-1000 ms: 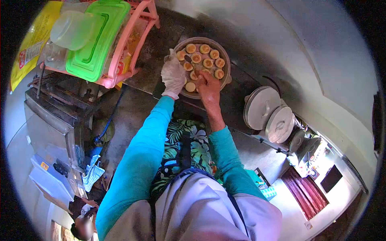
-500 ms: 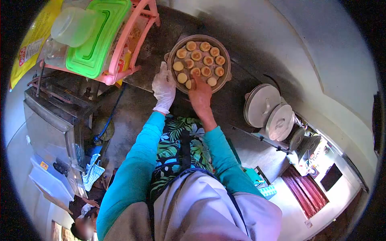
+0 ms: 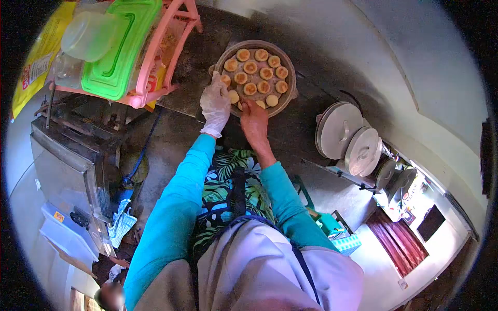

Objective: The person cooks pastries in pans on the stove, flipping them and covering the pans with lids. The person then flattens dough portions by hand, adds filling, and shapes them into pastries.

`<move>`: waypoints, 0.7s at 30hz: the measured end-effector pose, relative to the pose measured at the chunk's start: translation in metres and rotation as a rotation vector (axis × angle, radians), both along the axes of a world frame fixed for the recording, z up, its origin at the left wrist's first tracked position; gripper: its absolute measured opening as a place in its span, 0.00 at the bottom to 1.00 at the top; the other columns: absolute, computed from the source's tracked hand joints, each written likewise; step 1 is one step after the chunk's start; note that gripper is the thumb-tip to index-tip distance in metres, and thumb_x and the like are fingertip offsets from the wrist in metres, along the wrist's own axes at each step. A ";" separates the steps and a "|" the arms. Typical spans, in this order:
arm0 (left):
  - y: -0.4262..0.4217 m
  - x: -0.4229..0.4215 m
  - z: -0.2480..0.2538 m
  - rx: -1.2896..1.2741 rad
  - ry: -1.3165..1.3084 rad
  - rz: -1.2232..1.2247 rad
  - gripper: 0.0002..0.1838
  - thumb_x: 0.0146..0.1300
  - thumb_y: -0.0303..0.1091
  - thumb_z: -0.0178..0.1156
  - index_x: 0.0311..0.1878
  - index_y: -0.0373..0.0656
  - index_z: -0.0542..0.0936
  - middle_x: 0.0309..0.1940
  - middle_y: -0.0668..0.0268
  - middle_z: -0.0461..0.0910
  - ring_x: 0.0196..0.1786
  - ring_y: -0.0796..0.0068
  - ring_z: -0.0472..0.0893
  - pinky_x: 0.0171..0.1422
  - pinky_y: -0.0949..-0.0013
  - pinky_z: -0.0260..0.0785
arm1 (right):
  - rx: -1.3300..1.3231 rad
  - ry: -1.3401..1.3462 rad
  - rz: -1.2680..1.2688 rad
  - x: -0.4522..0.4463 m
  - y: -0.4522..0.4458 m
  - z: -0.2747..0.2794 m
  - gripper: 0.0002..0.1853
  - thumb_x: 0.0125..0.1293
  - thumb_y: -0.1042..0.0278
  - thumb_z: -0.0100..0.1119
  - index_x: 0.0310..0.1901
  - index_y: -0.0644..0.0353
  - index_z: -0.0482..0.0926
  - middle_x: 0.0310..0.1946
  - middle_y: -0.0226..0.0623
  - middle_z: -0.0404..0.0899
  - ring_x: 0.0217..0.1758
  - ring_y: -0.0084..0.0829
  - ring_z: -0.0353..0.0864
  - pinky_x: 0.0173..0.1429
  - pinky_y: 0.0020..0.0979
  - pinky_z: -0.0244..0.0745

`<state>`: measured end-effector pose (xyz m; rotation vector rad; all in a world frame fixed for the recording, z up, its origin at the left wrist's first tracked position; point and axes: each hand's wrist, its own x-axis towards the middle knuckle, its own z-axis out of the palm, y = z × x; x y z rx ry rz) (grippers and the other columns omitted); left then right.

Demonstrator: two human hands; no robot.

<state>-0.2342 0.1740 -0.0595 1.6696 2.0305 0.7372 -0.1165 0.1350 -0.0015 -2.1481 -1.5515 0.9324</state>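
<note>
A round metal pan (image 3: 293,78) holds several small round cakes. Most have browned tops, such as the middle cake (image 3: 250,67); pale cakes such as this one (image 3: 272,100) lie along the near side. My left hand (image 3: 214,107), in a clear glove, is at the pan's left edge with fingers stretched toward a browned cake (image 3: 225,80), which they partly cover. My bare right hand (image 3: 254,123) reaches over the near rim, fingers bent together beside a pale cake (image 3: 234,96). What lies under its fingertips is hidden.
A pink rack (image 3: 140,93) with a green-lidded container (image 3: 111,62) and a clear tub (image 3: 88,36) stands left of the pan. Round metal lids (image 3: 342,129) lean at the right. Another person (image 3: 110,295) is at the lower left.
My right hand has shifted left and nearer along the pan's near side. My left hand has come in over the left edge, where a pale cake now shows a browned top.
</note>
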 end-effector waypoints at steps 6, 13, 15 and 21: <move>-0.009 -0.004 0.010 0.082 -0.049 0.032 0.05 0.61 0.34 0.61 0.32 0.43 0.81 0.27 0.55 0.79 0.32 0.52 0.80 0.37 0.51 0.72 | 0.021 -0.021 -0.055 0.003 -0.016 0.008 0.11 0.66 0.71 0.55 0.48 0.60 0.82 0.36 0.51 0.83 0.40 0.51 0.84 0.43 0.43 0.78; -0.020 -0.011 0.000 0.095 -0.062 0.038 0.04 0.59 0.32 0.63 0.36 0.44 0.82 0.27 0.54 0.79 0.34 0.52 0.80 0.38 0.53 0.72 | 0.205 0.108 -0.042 0.013 -0.043 0.037 0.12 0.65 0.72 0.55 0.48 0.61 0.81 0.37 0.50 0.83 0.40 0.49 0.84 0.42 0.43 0.79; -0.017 -0.009 0.000 0.095 -0.067 0.013 0.05 0.59 0.32 0.62 0.37 0.44 0.83 0.27 0.53 0.79 0.34 0.52 0.80 0.39 0.53 0.72 | 0.119 0.075 -0.080 0.022 -0.042 0.034 0.11 0.65 0.72 0.55 0.47 0.61 0.82 0.37 0.51 0.83 0.40 0.49 0.84 0.42 0.42 0.78; -0.015 0.003 0.004 -0.076 -0.034 -0.110 0.10 0.59 0.31 0.61 0.43 0.41 0.82 0.29 0.53 0.80 0.35 0.51 0.81 0.41 0.52 0.73 | -0.012 0.031 -0.094 0.025 -0.036 0.020 0.11 0.66 0.70 0.55 0.47 0.61 0.82 0.36 0.53 0.83 0.39 0.49 0.84 0.42 0.41 0.78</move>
